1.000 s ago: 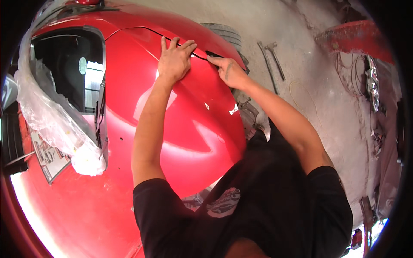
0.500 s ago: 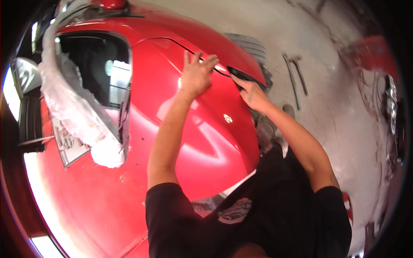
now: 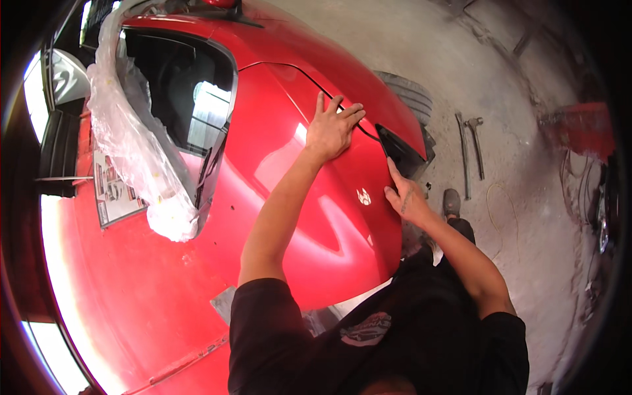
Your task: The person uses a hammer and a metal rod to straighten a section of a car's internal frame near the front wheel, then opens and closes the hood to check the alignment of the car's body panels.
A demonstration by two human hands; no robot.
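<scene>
A red car hood (image 3: 289,178) lies in front of me. My left hand (image 3: 331,130) rests palm down on it with fingers spread, their tips over the seam between hood and red fender (image 3: 349,69). Farther down, my right hand (image 3: 409,199) touches the hood's front edge. Its index finger stretches along that edge and its thumb stands apart; the other fingers are mostly hidden. Just beyond that fingertip is a dark headlight area (image 3: 398,146) at the corner of the fender. A small whitish mark (image 3: 363,196) shows on the hood between my hands.
Clear plastic sheeting (image 3: 125,145) hangs along the windshield (image 3: 187,92). A tire (image 3: 405,92) sits past the fender. On the concrete floor lie a hammer (image 3: 476,148), a long bar (image 3: 464,158) and a thin looped cord (image 3: 503,204). My shoe (image 3: 451,201) stands near them.
My right hand has shifted back toward me along the hood's edge, away from the headlight area. My left hand stays spread near the seam. The view has shifted, so the car appears farther right.
</scene>
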